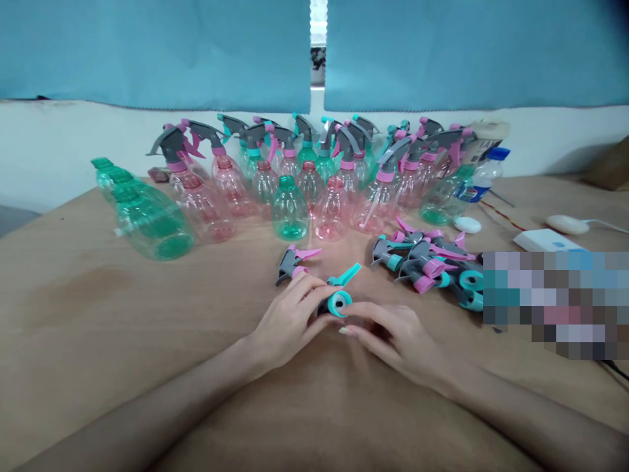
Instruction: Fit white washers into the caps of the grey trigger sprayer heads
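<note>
My left hand (292,318) is closed around a grey trigger spray head with a teal collar (340,303) and teal trigger, its open collar turned toward me. My right hand (400,334) is just to the right, its index fingertip at the collar's edge. The right thumb is held apart below, and nothing is gripped in that hand. The grey body is mostly hidden behind my left fingers. Just beyond my left hand lies a grey and pink spray head (293,263) on the table.
A pile of loose spray heads (425,262) lies to the right. Behind stand several spray bottles, some topless like the green bottle (290,210) and pink bottle (331,213). Green bottles (152,219) lean at left. A blue-capped bottle (484,176) and white box (548,240) are at right.
</note>
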`<act>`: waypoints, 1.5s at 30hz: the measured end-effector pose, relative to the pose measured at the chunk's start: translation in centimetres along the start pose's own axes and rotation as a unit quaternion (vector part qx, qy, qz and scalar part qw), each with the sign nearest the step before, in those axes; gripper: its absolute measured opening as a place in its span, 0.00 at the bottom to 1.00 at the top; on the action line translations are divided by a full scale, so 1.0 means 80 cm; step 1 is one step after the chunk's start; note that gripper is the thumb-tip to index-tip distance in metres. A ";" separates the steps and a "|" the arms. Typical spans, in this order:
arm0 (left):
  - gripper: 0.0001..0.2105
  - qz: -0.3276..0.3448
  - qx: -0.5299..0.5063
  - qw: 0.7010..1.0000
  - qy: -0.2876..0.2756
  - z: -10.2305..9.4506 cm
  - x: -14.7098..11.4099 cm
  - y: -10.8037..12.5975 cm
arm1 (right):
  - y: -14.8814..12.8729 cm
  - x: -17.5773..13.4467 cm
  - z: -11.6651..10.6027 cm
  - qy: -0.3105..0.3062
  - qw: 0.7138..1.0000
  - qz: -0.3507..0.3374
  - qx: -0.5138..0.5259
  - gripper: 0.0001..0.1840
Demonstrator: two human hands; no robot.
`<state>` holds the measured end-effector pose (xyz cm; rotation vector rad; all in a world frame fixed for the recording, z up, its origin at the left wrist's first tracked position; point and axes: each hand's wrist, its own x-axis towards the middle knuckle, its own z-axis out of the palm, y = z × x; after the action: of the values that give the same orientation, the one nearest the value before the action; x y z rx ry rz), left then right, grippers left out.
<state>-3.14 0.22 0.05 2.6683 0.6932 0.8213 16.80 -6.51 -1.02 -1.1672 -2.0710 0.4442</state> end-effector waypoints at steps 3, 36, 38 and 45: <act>0.10 0.011 0.010 1.000 0.008 0.001 0.000 0.001 | -0.002 0.000 0.002 -0.005 1.000 0.004 -0.002 0.14; 0.11 0.023 0.024 0.999 0.001 0.001 0.000 0.000 | 0.002 0.007 -0.001 -0.020 0.998 0.044 -0.049 0.16; 0.11 0.019 0.022 1.000 0.004 0.001 -0.001 0.000 | 0.002 0.007 -0.001 -0.015 0.998 0.038 -0.048 0.15; 0.12 0.056 0.022 0.998 0.015 0.002 -0.001 0.001 | 0.003 0.001 0.005 0.022 0.998 0.054 0.026 0.13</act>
<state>-3.05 0.07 -0.09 2.7617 0.5784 0.8864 16.61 -6.33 -1.43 -1.2505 -1.9548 0.5159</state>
